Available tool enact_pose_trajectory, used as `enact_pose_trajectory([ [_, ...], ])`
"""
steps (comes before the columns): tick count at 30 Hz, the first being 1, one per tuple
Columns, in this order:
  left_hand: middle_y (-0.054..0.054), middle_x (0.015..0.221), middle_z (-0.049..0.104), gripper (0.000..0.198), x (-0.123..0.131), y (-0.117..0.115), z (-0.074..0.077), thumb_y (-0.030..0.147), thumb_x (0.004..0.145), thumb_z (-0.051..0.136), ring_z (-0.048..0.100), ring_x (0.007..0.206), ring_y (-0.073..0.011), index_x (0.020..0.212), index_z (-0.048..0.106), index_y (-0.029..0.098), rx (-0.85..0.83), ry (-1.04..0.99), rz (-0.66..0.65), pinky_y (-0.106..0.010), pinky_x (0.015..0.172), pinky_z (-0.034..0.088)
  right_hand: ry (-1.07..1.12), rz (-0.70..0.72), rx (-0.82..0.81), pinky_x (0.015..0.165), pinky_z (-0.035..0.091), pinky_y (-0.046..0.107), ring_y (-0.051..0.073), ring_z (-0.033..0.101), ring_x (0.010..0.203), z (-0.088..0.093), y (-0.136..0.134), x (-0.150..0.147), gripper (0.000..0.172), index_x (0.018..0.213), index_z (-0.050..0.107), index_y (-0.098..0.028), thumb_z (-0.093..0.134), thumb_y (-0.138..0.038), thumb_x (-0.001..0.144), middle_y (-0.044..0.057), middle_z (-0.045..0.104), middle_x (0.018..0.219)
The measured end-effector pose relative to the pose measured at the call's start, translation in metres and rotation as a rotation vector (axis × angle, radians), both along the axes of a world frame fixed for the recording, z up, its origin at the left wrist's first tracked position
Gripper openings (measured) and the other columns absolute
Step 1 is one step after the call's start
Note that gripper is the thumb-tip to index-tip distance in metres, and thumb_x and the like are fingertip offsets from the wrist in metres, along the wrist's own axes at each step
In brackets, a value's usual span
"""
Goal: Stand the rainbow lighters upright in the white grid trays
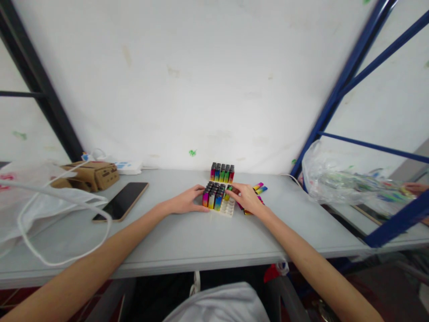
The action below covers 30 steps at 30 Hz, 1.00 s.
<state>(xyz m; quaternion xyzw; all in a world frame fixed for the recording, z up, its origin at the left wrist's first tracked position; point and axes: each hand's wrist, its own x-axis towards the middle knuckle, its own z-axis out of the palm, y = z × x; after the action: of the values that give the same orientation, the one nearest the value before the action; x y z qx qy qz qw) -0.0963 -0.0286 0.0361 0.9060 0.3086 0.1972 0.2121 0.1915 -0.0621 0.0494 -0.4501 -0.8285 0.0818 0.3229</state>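
Rows of upright cigarette lighters (214, 197) with black tops and shiny rainbow bodies stand in a white slotted tray (225, 212). Several slots at the tray's right front hold no lighter. My left hand (187, 201) braces the tray's left side, thumb at the front corner and fingers farther back. At the right side of the rows, my right hand (248, 197) pinches a yellow-green lighter (229, 191) over the tray; its lower end is hard to make out. Loose lighters (259, 188) lie partly hidden beside and under my right hand.
Another block of upright lighters (222, 172) stands behind the tray near the wall. A phone (123, 201), a cardboard box (94, 174), a white cable (63, 264) and plastic bags lie to the left. At right, a blue metal frame (335, 89) rises beside a clear plastic bag (331, 179).
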Motion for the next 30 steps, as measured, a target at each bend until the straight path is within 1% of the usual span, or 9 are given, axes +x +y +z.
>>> enact_pose_trajectory([
  [4, -0.014, 0.141, 0.058, 0.075, 0.000, 0.000, 0.000, 0.069, 0.081, 0.073, 0.054, 0.133, -0.0330, 0.136, 0.062, 0.019, 0.000, 0.010, 0.010, -0.043, 0.119, 0.039, -0.089, 0.024, -0.024, 0.064, 0.036, 0.027, 0.017, 0.053, 0.064, -0.002, 0.002, 0.001, 0.028, 0.082, 0.065, -0.020, 0.060, -0.039, 0.101, 0.002, 0.065, 0.072],
  [8, -0.013, 0.142, 0.057, 0.075, -0.001, -0.001, 0.001, 0.069, 0.082, 0.073, 0.055, 0.133, -0.0328, 0.137, 0.061, 0.020, 0.003, 0.016, 0.010, -0.042, 0.119, 0.040, -0.175, 0.124, -0.046, 0.067, 0.038, 0.028, 0.018, 0.056, 0.069, 0.002, 0.003, 0.009, 0.033, 0.076, 0.066, -0.018, 0.065, -0.044, 0.097, 0.004, 0.066, 0.075],
  [10, -0.014, 0.142, 0.058, 0.076, -0.001, -0.001, 0.002, 0.070, 0.082, 0.072, 0.055, 0.133, -0.0330, 0.137, 0.061, 0.019, 0.004, 0.020, 0.012, -0.042, 0.119, 0.040, -0.157, 0.131, -0.057, 0.071, 0.042, 0.029, 0.019, 0.059, 0.073, 0.005, 0.004, 0.019, 0.032, 0.085, 0.070, -0.018, 0.061, -0.045, 0.100, 0.005, 0.069, 0.081],
  [14, -0.013, 0.139, 0.059, 0.077, 0.000, -0.002, 0.003, 0.071, 0.080, 0.073, 0.056, 0.131, -0.0339, 0.136, 0.062, 0.019, 0.013, 0.014, 0.018, -0.043, 0.117, 0.042, -0.151, 0.054, -0.035, 0.080, 0.046, 0.033, 0.022, 0.064, 0.083, 0.005, 0.009, 0.044, 0.031, 0.104, 0.074, -0.017, 0.059, -0.044, 0.100, 0.009, 0.073, 0.096],
  [16, -0.013, 0.139, 0.060, 0.077, 0.000, -0.002, 0.002, 0.071, 0.080, 0.073, 0.057, 0.130, -0.0339, 0.136, 0.062, 0.020, 0.019, 0.009, 0.014, -0.043, 0.117, 0.042, -0.194, 0.036, -0.056, 0.081, 0.047, 0.035, 0.023, 0.065, 0.085, 0.002, 0.011, 0.051, 0.035, 0.109, 0.074, -0.016, 0.065, -0.047, 0.096, 0.010, 0.073, 0.097],
  [20, -0.013, 0.139, 0.059, 0.077, 0.000, -0.002, 0.002, 0.071, 0.080, 0.074, 0.057, 0.130, -0.0335, 0.135, 0.062, 0.019, 0.018, 0.006, 0.022, -0.042, 0.117, 0.042, -0.211, 0.099, -0.171, 0.083, 0.049, 0.035, 0.024, 0.068, 0.087, -0.001, 0.011, 0.053, 0.048, 0.122, 0.071, -0.017, 0.072, -0.051, 0.089, 0.010, 0.074, 0.097],
  [23, -0.014, 0.139, 0.059, 0.078, 0.000, -0.002, 0.001, 0.071, 0.080, 0.073, 0.057, 0.130, -0.0327, 0.136, 0.061, 0.018, 0.019, 0.014, 0.022, -0.041, 0.117, 0.042, -0.153, 0.128, -0.262, 0.083, 0.050, 0.035, 0.024, 0.070, 0.088, 0.000, 0.009, 0.051, 0.050, 0.132, 0.064, -0.017, 0.072, -0.044, 0.091, 0.009, 0.076, 0.100],
  [26, -0.014, 0.139, 0.059, 0.077, 0.000, -0.002, 0.002, 0.071, 0.081, 0.073, 0.058, 0.129, -0.0329, 0.136, 0.061, 0.019, 0.020, 0.007, 0.018, -0.042, 0.116, 0.043, -0.115, 0.116, -0.320, 0.078, 0.050, 0.033, 0.021, 0.069, 0.078, 0.002, 0.010, 0.052, 0.046, 0.132, 0.063, -0.017, 0.071, -0.033, 0.090, 0.006, 0.077, 0.092],
  [30, -0.014, 0.139, 0.060, 0.077, 0.000, -0.003, 0.003, 0.071, 0.080, 0.073, 0.058, 0.128, -0.0337, 0.135, 0.062, 0.019, 0.019, 0.000, 0.016, -0.043, 0.116, 0.043, -0.097, 0.009, -0.256, 0.075, 0.049, 0.031, 0.018, 0.067, 0.072, -0.004, 0.014, 0.050, 0.041, 0.122, 0.068, -0.016, 0.073, -0.021, 0.082, 0.004, 0.076, 0.086],
])
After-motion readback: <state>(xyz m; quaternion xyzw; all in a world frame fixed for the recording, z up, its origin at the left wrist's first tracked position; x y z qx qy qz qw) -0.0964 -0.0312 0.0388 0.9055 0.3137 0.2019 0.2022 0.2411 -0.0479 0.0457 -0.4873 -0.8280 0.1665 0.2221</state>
